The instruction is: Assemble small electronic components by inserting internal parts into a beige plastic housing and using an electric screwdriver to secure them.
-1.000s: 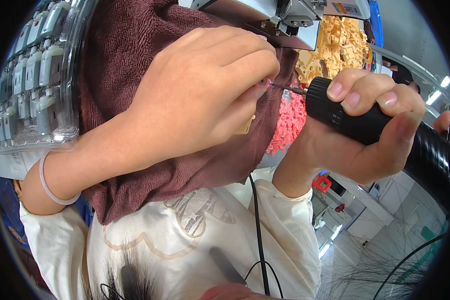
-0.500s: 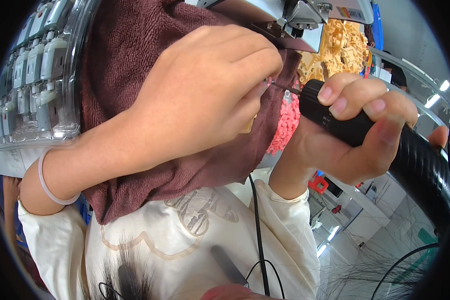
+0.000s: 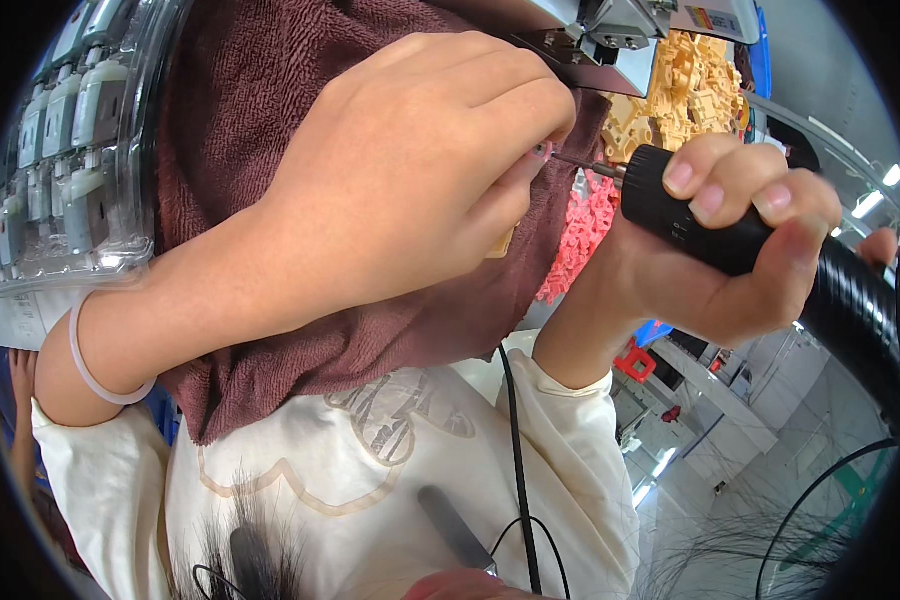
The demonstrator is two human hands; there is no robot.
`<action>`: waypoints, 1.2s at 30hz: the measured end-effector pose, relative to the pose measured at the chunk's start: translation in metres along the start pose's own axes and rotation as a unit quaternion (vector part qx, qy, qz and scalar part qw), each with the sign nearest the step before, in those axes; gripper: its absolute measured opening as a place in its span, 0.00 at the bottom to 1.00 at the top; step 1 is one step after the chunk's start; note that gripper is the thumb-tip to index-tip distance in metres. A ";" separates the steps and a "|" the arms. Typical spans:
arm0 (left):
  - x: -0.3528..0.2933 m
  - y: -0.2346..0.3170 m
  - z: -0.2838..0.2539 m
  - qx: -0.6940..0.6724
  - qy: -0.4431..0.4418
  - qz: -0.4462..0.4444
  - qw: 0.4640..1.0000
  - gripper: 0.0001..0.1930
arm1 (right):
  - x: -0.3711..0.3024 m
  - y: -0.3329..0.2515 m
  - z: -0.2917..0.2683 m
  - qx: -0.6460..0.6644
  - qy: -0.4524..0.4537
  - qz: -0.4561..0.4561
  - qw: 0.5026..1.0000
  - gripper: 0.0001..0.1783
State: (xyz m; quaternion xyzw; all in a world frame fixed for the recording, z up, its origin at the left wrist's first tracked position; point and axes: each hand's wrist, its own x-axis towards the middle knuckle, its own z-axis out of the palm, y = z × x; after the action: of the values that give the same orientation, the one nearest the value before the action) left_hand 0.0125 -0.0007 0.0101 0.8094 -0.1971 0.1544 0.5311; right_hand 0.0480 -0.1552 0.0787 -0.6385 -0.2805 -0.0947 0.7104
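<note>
My left hand (image 3: pixel 440 150) is closed over a small part above the cloth. A yellow plastic edge of that part (image 3: pixel 501 245) shows below the fingers, and a bit of pink shows at the fingertips; the rest is hidden. My right hand (image 3: pixel 740 240) wraps round a black electric screwdriver (image 3: pixel 685 205), its thin bit (image 3: pixel 590 164) pointing left at the pink spot by my left fingertips. Whether the bit's tip touches the part I cannot tell. A brown towel (image 3: pixel 240 120) lies under my left hand and forearm.
At the left stands a clear plastic tray (image 3: pixel 130 262) with several small grey motors (image 3: pixel 62 115). A metal machine fixture (image 3: pixel 610 50) is at the far side. Beside it lie a heap of yellow plastic parts (image 3: pixel 685 90) and a pile of pink parts (image 3: pixel 578 240). A black cable (image 3: pixel 515 450) hangs in front.
The screwdriver in my right hand has shifted a little right and away, and more of its bit shows. My left hand has moved slightly farther away, still closed on the part.
</note>
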 end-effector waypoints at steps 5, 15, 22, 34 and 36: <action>0.002 0.000 0.001 -0.009 -0.002 0.004 1.000 0.13 | 0.005 -0.001 -0.012 0.004 -0.075 -0.005 0.997 0.13; 0.000 -0.002 -0.002 -0.012 -0.006 0.007 1.000 0.11 | 0.015 -0.007 -0.007 -0.033 0.015 -0.031 0.999 0.09; 0.000 -0.001 -0.002 -0.016 -0.003 0.013 1.000 0.11 | 0.065 0.011 -0.026 -0.106 -0.003 -0.105 0.989 0.07; 0.002 -0.001 0.001 -0.016 0.000 -0.004 1.000 0.12 | 0.067 0.034 -0.023 -0.205 0.099 -0.107 0.968 0.10; 0.002 -0.002 0.003 -0.020 0.003 0.001 1.000 0.12 | 0.070 0.032 -0.028 -0.222 0.117 -0.111 0.962 0.10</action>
State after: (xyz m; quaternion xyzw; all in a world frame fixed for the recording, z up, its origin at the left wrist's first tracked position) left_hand 0.0156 -0.0035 0.0085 0.7980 -0.1990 0.1535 0.5478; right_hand 0.1290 -0.1610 0.0866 -0.7298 -0.2368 -0.3068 0.5633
